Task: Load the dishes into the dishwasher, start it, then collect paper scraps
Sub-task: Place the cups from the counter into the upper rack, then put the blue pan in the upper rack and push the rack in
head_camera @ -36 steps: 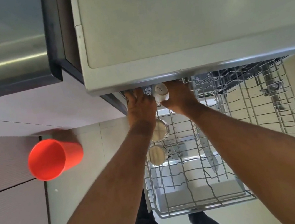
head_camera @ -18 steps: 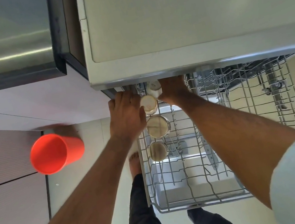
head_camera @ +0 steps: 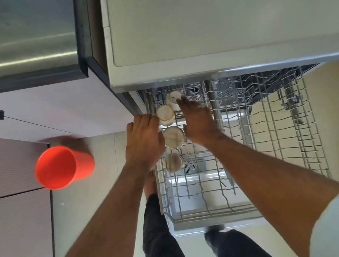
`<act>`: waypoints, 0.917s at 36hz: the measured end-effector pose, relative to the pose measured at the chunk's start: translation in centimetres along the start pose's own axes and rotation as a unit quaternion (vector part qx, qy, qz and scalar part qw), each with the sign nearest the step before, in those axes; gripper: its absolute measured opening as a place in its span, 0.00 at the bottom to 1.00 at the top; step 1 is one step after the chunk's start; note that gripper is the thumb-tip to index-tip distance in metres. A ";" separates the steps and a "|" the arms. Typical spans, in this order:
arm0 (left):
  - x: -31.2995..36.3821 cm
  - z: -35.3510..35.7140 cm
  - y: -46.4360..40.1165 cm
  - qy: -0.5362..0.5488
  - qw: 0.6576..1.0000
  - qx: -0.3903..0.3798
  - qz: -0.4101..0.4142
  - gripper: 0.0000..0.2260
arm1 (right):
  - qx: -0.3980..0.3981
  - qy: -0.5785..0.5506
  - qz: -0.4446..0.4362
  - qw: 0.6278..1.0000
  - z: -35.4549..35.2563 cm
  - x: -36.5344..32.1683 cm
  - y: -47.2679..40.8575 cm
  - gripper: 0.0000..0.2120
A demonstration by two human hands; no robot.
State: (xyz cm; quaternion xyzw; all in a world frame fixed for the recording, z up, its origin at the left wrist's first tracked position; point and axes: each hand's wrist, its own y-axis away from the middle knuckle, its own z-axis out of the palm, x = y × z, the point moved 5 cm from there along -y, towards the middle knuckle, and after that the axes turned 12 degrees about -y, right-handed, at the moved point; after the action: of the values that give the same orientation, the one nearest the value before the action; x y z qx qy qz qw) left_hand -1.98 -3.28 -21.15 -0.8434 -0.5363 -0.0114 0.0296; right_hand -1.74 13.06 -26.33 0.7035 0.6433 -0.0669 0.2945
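Note:
The dishwasher's upper wire rack (head_camera: 277,132) is pulled out under the grey countertop (head_camera: 223,11). Several cups stand upside down in a row along its left side: a white cup (head_camera: 173,98) at the back, a cream cup (head_camera: 165,114), and two steel cups (head_camera: 173,136) (head_camera: 172,162). My left hand (head_camera: 143,139) hovers flat at the rack's left edge beside the cream cup, holding nothing. My right hand (head_camera: 198,121) is spread above the rack, its fingertips near the white cup, holding nothing.
A red plastic bin (head_camera: 62,166) stands on the tiled floor at the left, by pale cabinet fronts (head_camera: 13,233). A steel appliance (head_camera: 10,42) fills the top left. My legs (head_camera: 165,241) stand in front of the rack.
Both hands have drawn back from the rear of the rack. My left hand let go of the cream cup, and my right hand left the white cup standing at the back.

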 end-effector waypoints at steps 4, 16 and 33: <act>1.0 -1.8 0.9 -0.006 1.000 0.000 0.006 0.13 | 0.000 -0.021 0.003 1.000 -1.1 -0.5 3.1 0.40; -0.1 -11.2 -0.4 0.015 0.996 0.084 -0.002 0.04 | 0.153 -0.040 -0.135 0.978 -11.1 -7.2 6.1 0.20; -16.0 -27.5 -8.7 -0.027 0.977 0.183 -0.108 0.10 | 0.248 -0.048 -0.307 0.918 -23.7 -27.8 -2.8 0.16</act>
State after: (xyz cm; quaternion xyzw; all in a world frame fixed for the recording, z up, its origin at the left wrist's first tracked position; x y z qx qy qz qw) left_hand -16.27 -15.81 5.79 -0.7611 -0.6177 0.1060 0.1674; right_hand -15.70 0.87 5.22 0.5183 0.7755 -0.3446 0.1061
